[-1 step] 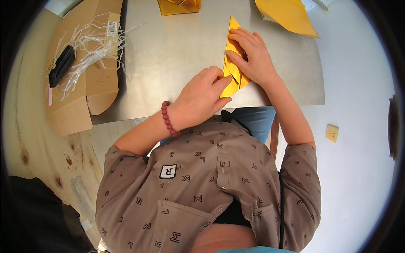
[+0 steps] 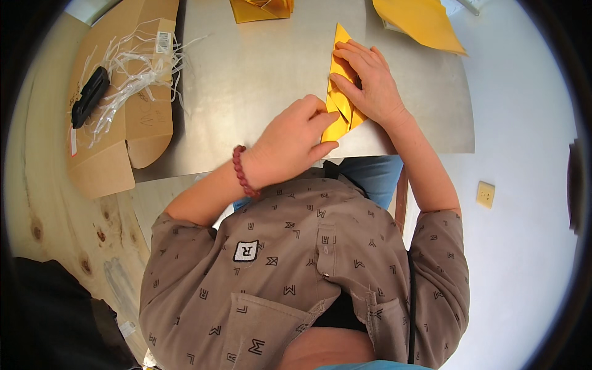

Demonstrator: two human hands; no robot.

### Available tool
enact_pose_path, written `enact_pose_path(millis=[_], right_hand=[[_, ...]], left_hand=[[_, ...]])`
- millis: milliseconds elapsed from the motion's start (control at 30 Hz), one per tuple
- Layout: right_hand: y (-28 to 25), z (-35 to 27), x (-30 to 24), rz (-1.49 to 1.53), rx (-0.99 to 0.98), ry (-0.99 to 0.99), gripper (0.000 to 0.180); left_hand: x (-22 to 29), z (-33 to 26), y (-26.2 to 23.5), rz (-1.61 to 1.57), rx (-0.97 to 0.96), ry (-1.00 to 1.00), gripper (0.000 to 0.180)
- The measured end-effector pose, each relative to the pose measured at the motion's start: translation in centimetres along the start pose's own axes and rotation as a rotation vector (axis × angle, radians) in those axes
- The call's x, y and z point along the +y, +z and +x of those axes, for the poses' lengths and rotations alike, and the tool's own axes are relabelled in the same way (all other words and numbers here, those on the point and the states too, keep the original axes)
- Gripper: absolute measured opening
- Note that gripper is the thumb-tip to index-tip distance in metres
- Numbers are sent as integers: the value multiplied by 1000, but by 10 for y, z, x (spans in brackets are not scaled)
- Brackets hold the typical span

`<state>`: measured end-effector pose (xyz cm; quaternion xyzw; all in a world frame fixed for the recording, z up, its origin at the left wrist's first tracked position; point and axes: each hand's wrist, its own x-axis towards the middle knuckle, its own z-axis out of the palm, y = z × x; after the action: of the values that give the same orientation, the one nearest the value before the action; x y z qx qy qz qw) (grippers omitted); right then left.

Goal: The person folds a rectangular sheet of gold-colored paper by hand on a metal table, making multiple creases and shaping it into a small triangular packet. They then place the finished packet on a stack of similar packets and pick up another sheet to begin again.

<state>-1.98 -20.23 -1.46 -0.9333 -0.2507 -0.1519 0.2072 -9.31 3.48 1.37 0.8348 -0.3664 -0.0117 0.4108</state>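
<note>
A folded piece of yellow paper point(image 2: 337, 130), long and pointed at its far end, lies on the metal table with several overlapping flaps. My left hand point(image 2: 296, 135) grips its near corner between thumb and bent fingers. Across the far part rests my right hand point(image 2: 370, 80), its fingers curled over the paper and its thumb pressed on the folds, holding it to the table. The right palm covers part of the right edge. A dark red bead bracelet point(image 2: 242, 169) circles my left wrist.
The metal table point(image 2: 259, 68) ends just in front of my body. At its far side are a folded golden paper piece point(image 2: 262, 10) and yellow sheets point(image 2: 422, 24). An open cardboard box point(image 2: 145, 117) on the left bears clear plastic strips point(image 2: 139, 80) and a black object point(image 2: 90, 97).
My left hand and wrist have shifted very slightly to the left. The right hand and the folded paper look the same.
</note>
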Motion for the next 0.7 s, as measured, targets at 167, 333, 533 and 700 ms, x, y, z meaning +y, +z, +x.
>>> enact_pose_path(millis=[167, 333, 533, 700], right_hand=[[0, 0, 1, 19, -4, -3, 47], [-2, 0, -2, 21, -6, 18, 48], [-16, -8, 2, 172, 43, 56, 51], [-40, -14, 13, 287, 162, 174, 40]], left_hand=[[-30, 34, -29, 60, 89, 102, 31], [-65, 89, -24, 203, 57, 214, 14], [-83, 92, -16, 350, 6, 272, 20], [-80, 92, -19, 322, -34, 227, 27]])
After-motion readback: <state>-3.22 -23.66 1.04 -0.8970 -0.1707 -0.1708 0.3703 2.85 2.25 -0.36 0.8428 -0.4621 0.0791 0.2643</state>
